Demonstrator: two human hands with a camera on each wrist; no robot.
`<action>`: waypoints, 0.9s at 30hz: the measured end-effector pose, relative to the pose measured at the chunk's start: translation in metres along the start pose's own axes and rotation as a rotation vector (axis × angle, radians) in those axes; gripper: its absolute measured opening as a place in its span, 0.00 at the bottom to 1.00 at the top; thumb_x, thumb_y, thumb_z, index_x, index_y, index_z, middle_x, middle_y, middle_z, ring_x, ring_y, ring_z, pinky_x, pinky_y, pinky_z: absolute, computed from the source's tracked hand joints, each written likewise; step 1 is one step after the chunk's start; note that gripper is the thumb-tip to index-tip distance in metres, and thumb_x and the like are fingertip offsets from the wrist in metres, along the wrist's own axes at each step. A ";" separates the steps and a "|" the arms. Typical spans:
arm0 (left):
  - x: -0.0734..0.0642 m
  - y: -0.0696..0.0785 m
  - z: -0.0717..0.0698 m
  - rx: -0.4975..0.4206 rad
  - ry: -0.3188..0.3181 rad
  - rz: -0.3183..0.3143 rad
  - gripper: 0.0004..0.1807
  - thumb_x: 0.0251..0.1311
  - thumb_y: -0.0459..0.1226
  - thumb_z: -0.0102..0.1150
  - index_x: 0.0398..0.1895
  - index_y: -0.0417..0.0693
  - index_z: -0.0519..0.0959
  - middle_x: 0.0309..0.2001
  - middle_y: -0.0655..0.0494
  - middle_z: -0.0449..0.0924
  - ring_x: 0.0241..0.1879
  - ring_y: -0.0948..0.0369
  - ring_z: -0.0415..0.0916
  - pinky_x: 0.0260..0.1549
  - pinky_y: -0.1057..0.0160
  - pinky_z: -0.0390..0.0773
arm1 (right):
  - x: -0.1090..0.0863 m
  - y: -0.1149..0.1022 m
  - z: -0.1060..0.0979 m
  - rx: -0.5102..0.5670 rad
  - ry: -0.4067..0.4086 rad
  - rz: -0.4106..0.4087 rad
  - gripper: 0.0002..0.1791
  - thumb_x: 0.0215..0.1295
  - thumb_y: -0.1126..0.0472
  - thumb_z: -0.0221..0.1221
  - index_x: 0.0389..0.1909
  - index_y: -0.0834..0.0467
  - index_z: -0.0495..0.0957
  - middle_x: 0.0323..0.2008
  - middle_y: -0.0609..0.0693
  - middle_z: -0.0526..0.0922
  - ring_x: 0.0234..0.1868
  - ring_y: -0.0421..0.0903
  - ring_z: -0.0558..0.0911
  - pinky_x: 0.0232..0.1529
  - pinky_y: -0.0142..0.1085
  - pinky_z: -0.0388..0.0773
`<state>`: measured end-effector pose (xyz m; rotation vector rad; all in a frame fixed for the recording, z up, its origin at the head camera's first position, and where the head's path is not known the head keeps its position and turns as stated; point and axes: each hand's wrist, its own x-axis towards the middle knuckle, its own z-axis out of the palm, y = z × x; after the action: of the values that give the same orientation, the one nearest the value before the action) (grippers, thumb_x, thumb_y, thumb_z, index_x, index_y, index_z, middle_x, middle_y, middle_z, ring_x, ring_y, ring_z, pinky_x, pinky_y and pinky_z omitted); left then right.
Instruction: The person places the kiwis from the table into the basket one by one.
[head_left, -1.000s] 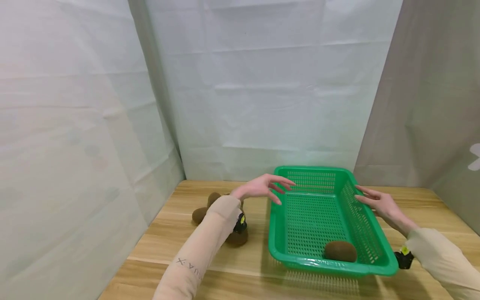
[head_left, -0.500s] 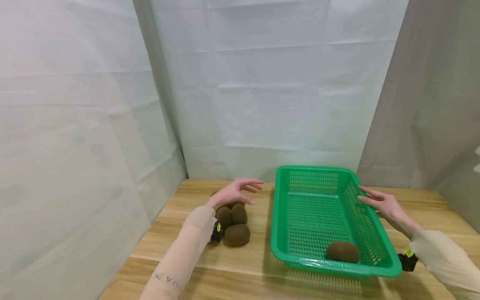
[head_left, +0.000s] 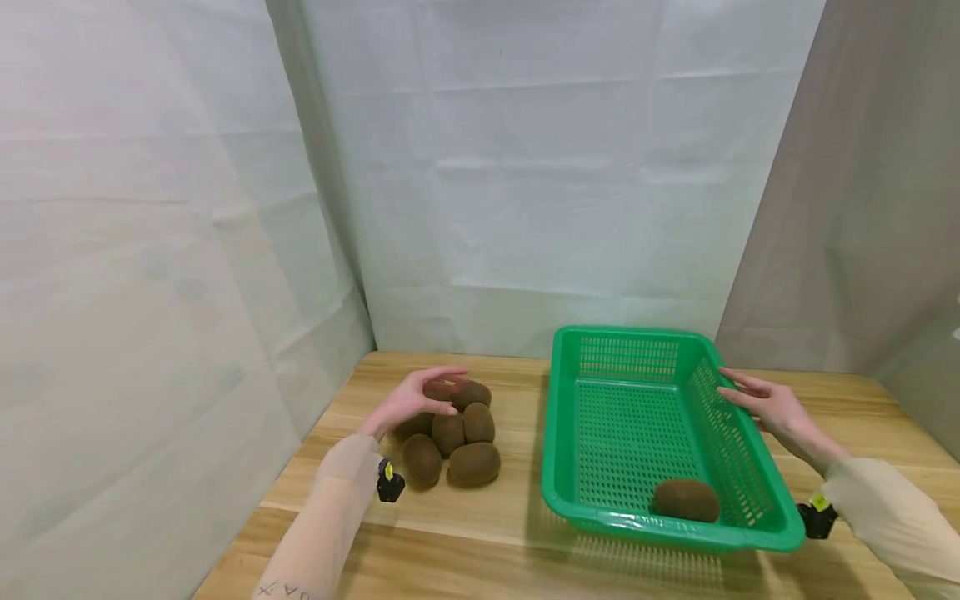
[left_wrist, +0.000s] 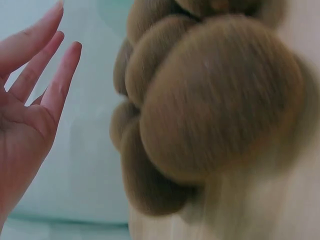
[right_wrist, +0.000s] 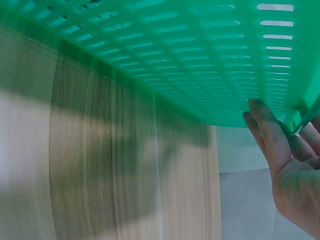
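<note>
Several brown, fuzzy kiwifruit (head_left: 448, 434) lie bunched together on the wooden table, left of a green plastic basket (head_left: 552, 417). My left hand (head_left: 416, 395) is over the back left of the bunch, fingers extended and holding nothing; it hides part of the rear fruit. In the left wrist view, a gap shows between the left hand (left_wrist: 30, 110) and the nearest kiwifruit (left_wrist: 220, 100). My right hand (head_left: 772, 410) grips the basket's right rim, with fingers on both sides of its edge in the right wrist view. One kiwifruit (head_left: 686, 500) lies inside the basket at its near end.
Pale cloth (head_left: 540, 183) hangs behind the table, and more cloth (head_left: 150, 292) closes off the left side. Bare wooden tabletop (head_left: 517, 450) separates the bunch of kiwifruit from the basket.
My left hand has moved left from above the basket's left rim to over the kiwifruit bunch, uncovering more of the fruit. The right hand has stayed on the basket rim.
</note>
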<state>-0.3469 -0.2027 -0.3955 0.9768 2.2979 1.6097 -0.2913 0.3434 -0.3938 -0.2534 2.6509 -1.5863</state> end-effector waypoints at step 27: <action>-0.076 -0.036 -0.045 0.168 0.212 -0.173 0.32 0.51 0.32 0.65 0.60 0.36 0.66 0.60 0.41 0.63 0.59 0.39 0.53 0.52 0.41 0.58 | 0.001 -0.001 0.002 0.020 0.004 0.003 0.38 0.66 0.47 0.50 0.67 0.64 0.50 0.63 0.70 0.50 0.60 0.66 0.56 0.49 0.58 0.63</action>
<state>-0.3255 -0.2901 -0.4264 0.6419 2.6120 1.5361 -0.2917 0.3409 -0.3940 -0.2449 2.6356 -1.6132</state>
